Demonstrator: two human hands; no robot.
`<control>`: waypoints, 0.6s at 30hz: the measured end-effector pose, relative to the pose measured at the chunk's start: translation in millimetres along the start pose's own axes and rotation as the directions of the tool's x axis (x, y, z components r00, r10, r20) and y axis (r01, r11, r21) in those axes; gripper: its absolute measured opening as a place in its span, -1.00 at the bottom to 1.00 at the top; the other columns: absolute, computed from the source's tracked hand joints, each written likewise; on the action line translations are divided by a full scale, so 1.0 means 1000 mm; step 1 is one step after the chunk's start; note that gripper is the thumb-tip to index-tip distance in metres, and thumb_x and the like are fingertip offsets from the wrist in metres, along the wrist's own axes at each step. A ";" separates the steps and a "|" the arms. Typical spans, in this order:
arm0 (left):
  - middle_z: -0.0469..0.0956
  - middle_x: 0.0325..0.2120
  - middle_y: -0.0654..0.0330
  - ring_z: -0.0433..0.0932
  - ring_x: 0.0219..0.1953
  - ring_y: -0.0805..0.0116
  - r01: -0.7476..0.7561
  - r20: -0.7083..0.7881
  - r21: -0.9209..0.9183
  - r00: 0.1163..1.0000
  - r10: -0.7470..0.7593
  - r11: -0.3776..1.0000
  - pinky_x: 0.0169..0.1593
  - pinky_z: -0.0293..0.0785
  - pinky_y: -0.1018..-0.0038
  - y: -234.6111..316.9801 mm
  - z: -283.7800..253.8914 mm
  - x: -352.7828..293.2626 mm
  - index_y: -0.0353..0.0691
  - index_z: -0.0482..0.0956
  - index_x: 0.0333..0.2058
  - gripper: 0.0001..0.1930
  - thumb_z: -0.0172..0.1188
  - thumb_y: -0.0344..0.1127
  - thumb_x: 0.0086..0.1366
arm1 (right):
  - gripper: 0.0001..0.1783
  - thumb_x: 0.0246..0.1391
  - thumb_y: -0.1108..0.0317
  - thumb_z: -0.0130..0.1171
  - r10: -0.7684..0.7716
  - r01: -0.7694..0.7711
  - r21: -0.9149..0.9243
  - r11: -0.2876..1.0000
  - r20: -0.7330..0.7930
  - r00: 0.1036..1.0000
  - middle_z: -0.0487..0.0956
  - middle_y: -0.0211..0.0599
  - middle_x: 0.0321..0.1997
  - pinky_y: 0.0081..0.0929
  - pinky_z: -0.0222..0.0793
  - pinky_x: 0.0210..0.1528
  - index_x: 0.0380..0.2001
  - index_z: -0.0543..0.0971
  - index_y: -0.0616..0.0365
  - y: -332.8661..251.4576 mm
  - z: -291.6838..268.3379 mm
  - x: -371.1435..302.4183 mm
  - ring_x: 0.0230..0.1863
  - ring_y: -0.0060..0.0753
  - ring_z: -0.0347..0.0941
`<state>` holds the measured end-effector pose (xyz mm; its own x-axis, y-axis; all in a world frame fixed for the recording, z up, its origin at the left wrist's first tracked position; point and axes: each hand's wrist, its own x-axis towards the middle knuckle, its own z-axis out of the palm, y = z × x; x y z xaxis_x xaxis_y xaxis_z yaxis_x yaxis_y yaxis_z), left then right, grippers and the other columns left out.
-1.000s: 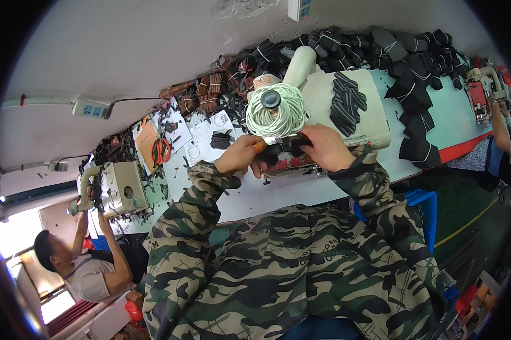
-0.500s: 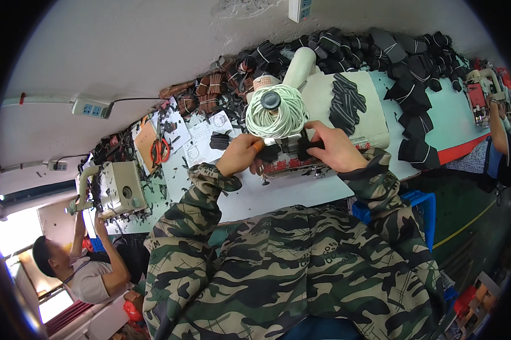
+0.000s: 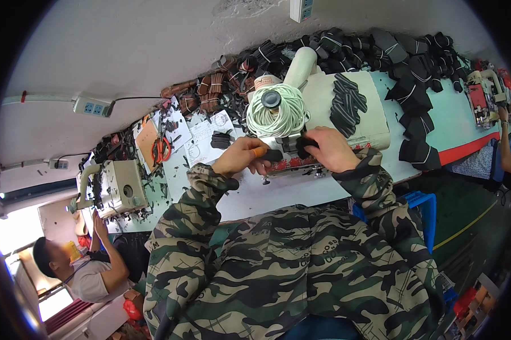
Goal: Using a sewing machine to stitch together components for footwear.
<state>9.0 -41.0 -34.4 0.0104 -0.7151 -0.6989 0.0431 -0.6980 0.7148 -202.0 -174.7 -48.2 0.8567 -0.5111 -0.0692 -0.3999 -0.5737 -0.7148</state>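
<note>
At the front of a cream bench machine [image 3: 374,107], my left hand [image 3: 241,156] pinches a small black strip [image 3: 273,155] between thumb and fingers. An orange band wraps one of its fingers. My right hand [image 3: 335,149] is closed around another dark piece [image 3: 305,148], mostly covered by the fingers, at the machine's working edge. Between and above both hands sits a thick coil of pale cord [image 3: 278,116] with a black knob at its middle. A stack of black strips [image 3: 347,105] lies on top of the machine. A smaller black stack [image 3: 221,140] rests on the table left of it.
Tied black bundles [image 3: 417,122] and brown bundles [image 3: 210,96] pile along the wall. Orange-handled scissors [image 3: 161,149] lie by paper sheets [image 3: 209,136]. At left a person [image 3: 99,272] works at another cream machine [image 3: 122,190]; a red machine [image 3: 479,102] stands far right. A blue stool [image 3: 425,209] is beside me.
My left hand has drawn slightly back from the machine edge, with the black strip now showing in its fingers. My right hand has shifted a little left and turned over its piece.
</note>
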 end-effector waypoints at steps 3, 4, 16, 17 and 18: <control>0.54 -0.57 0.09 0.55 -0.64 0.41 -0.014 -0.063 0.101 0.998 0.021 0.995 -0.66 0.32 0.67 0.000 0.002 0.001 -0.40 0.42 -0.20 -0.74 -0.13 -0.32 0.31 | -0.77 -0.19 0.39 0.17 -0.066 0.068 -0.007 0.998 0.115 0.991 0.48 -0.17 -0.38 -0.19 0.28 -0.22 -0.36 0.50 0.15 0.003 -0.005 0.000 -0.24 -0.05 0.38; 0.54 -0.57 0.06 0.55 -0.64 0.39 -0.031 -0.094 0.145 0.995 0.045 0.989 -0.69 0.32 0.66 0.002 0.004 0.001 -0.41 0.42 -0.23 -0.76 -0.14 -0.35 0.30 | -0.77 -0.19 0.39 0.18 -0.106 0.101 0.047 0.994 0.105 0.989 0.48 -0.18 -0.37 -0.20 0.29 -0.22 -0.36 0.51 0.15 0.004 -0.004 0.001 -0.23 -0.05 0.38; 0.55 -0.48 0.01 0.60 -0.51 0.34 -0.112 -0.138 -0.158 0.986 0.091 0.981 -0.57 0.44 0.61 -0.014 0.014 0.003 -0.44 0.39 -0.16 -0.76 -0.12 -0.39 0.30 | -0.78 -0.20 0.39 0.20 -0.056 0.077 -0.242 0.967 0.090 0.994 0.43 -0.20 -0.36 -0.24 0.31 -0.19 -0.38 0.50 0.15 -0.012 -0.004 0.010 -0.21 -0.08 0.35; 0.55 -0.48 0.01 0.60 -0.52 0.34 -0.119 -0.174 -0.152 0.981 0.092 0.981 -0.58 0.44 0.60 -0.016 0.014 0.004 -0.44 0.39 -0.18 -0.77 -0.11 -0.39 0.30 | -0.77 -0.20 0.40 0.20 -0.065 0.091 -0.262 0.961 0.106 0.992 0.42 -0.19 -0.36 -0.25 0.30 -0.18 -0.38 0.50 0.16 -0.011 -0.002 0.011 -0.21 -0.08 0.34; 0.55 -0.48 0.00 0.60 -0.52 0.33 -0.125 -0.210 -0.145 0.973 0.093 0.981 -0.59 0.43 0.60 -0.018 0.015 0.005 -0.44 0.40 -0.21 -0.79 -0.10 -0.40 0.30 | -0.77 -0.20 0.40 0.20 -0.066 0.093 -0.264 0.960 0.107 0.992 0.42 -0.19 -0.36 -0.25 0.30 -0.18 -0.38 0.50 0.16 -0.009 -0.001 0.009 -0.21 -0.08 0.34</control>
<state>-6.8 -32.6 -50.3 0.2237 -0.7532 -0.6185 0.1860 -0.5900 0.7857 -191.1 -174.8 -41.6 0.9114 -0.4002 -0.0959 -0.3904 -0.7671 -0.5091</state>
